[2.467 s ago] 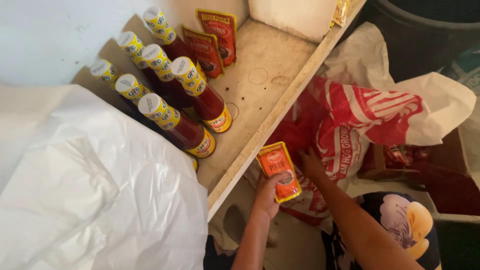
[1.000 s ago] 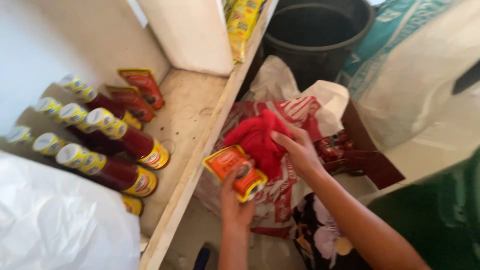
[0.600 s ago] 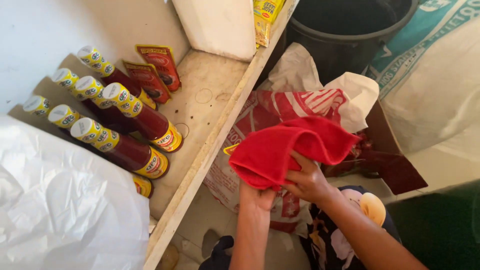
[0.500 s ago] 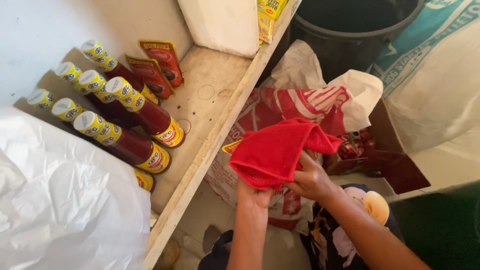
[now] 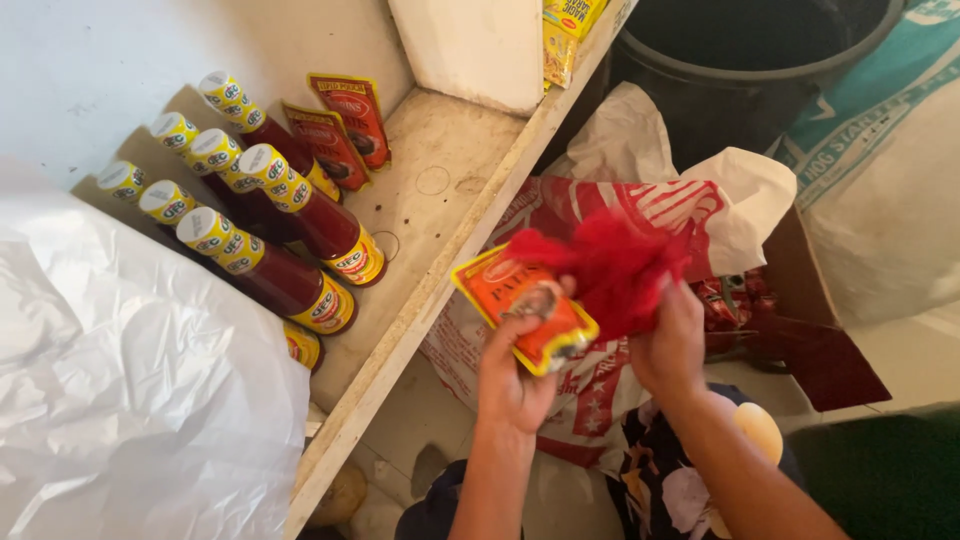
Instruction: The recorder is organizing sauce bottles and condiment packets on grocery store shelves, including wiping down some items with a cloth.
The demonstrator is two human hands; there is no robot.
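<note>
Now the left hand has its grip tight on the orange pouch beside the shelf. Right hand grips the red cloth. Hard rubbing could knock the pouch loose.

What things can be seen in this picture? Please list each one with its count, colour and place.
sauce pouch: one, orange with yellow edge, held in the left hand
cloth: one, red, blurred, bunched in the right hand against the pouch
sauce bottles: at least seven, dark red with yellow caps, lying on the shelf
shelf pouches: two, red, standing at the back of the shelf
shelf: one, pale wood, left of the hands
plastic sheet: one, white, lower left
printed bag: one, red and white, behind the hands
bucket: one, black, top right
left hand: grips the pouch
right hand: grips the cloth
</note>
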